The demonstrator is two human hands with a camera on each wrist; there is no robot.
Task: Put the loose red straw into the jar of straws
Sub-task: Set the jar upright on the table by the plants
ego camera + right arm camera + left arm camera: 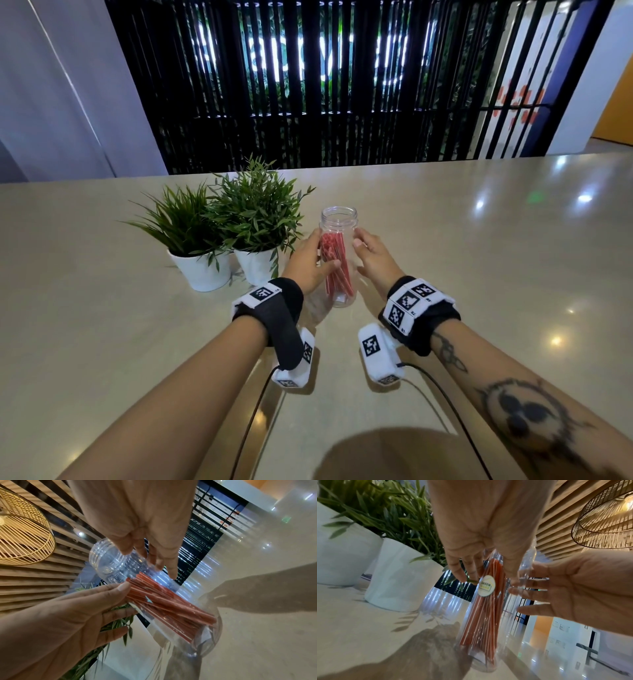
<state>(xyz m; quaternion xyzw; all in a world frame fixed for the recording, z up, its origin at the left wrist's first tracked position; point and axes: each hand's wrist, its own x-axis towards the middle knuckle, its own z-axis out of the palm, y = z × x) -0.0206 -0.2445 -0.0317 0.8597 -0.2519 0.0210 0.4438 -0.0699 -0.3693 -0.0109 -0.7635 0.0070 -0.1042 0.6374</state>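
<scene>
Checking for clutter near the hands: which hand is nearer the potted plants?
Left. The left hand grips the jar on the side by the potted plants; the right hand is on the jar's far side.

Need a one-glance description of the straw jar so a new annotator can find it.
On the glossy beige table, look just right of the two white-potted green plants. The jar stands between the left hand and right hand: clear plastic, open threaded mouth, red straws inside, the only transparent thing there.
</scene>
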